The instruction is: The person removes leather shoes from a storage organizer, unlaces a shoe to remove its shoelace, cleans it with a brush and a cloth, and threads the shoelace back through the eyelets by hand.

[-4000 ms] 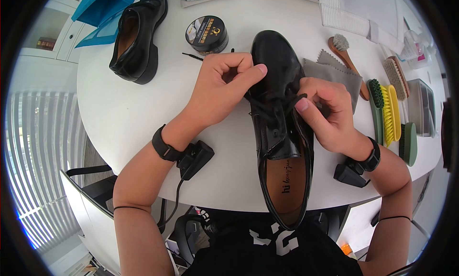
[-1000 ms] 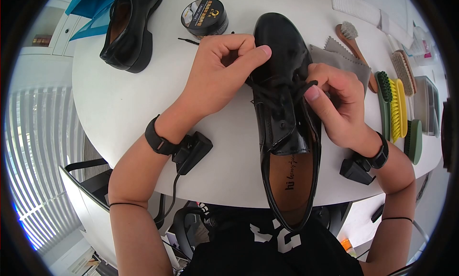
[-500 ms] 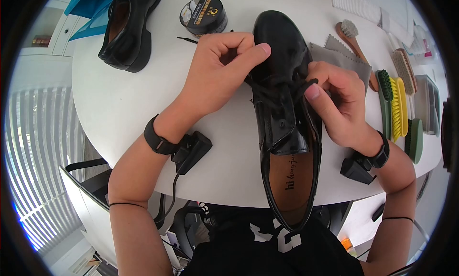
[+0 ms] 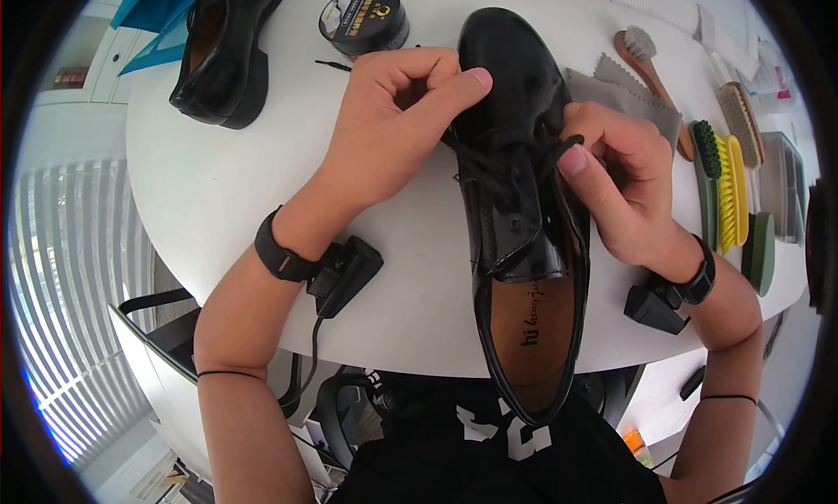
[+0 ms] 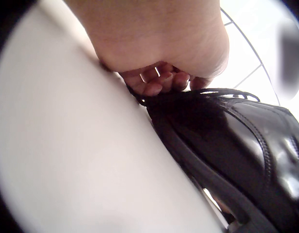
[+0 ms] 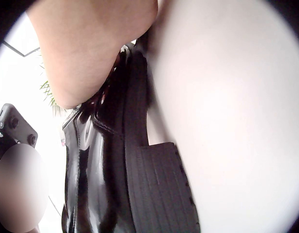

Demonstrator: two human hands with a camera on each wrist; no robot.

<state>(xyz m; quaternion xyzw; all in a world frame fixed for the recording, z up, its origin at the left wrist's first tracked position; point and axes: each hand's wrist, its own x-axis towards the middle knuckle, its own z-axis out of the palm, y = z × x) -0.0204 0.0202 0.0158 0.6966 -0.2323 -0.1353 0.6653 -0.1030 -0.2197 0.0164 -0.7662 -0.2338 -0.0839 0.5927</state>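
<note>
A glossy black lace-up shoe [image 4: 515,76] lies on the white table with its toe pointing away and its tan insole [image 4: 528,338] showing. My left hand [image 4: 393,120] is at the shoe's left side, fingers curled round one end of the black shoelace [image 4: 497,179]. A lace tip sticks out past that hand, towards the tin. On the other side, my right hand [image 4: 628,181] pinches the lace between thumb and forefinger, and a short piece shows above the thumb. In the left wrist view, the curled fingers [image 5: 154,88] sit beside the lacing. The right fingertips are hidden in the right wrist view.
A second black shoe [image 4: 223,59] stands at the far left by a blue item [image 4: 153,41]. A round black tin [image 4: 364,20] sits beyond my left hand. To the right lie a grey cloth [image 4: 620,98], a wooden-handled brush [image 4: 653,85], a yellow brush [image 4: 738,190] and several other brushes.
The table's things sit higher in the head view than 4 s ago, as the camera has tilted. Both hands keep their hold on the lace, with little movement against the shoe.
</note>
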